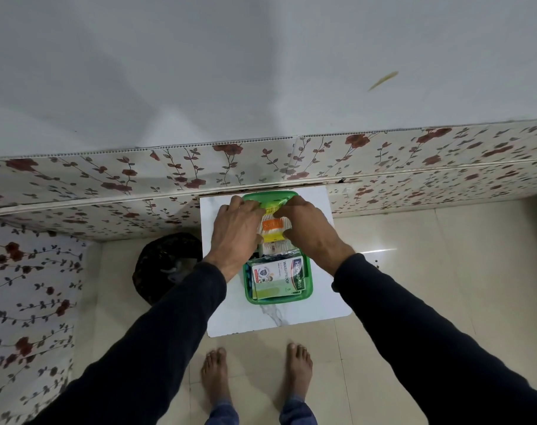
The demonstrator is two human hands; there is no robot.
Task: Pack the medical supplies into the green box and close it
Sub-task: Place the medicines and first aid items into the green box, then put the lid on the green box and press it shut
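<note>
The green box (307, 289) lies open on a small white marble-patterned table (279, 320). Its near half holds a Hansaplast plaster pack (278, 277) on top of other packets. Its lid (268, 196) lies at the far end against the wall. A clear packet with orange and yellow labels (273, 230) sits over the far part of the box. My left hand (235, 233) grips that packet's left side and my right hand (310, 231) grips its right side. The hands hide the packet's edges and what lies under it.
A floral-patterned wall panel (107, 179) runs right behind the table. A dark round bin (166, 265) stands on the tiled floor left of the table. My bare feet (255, 375) stand on the floor just in front of the table's near edge.
</note>
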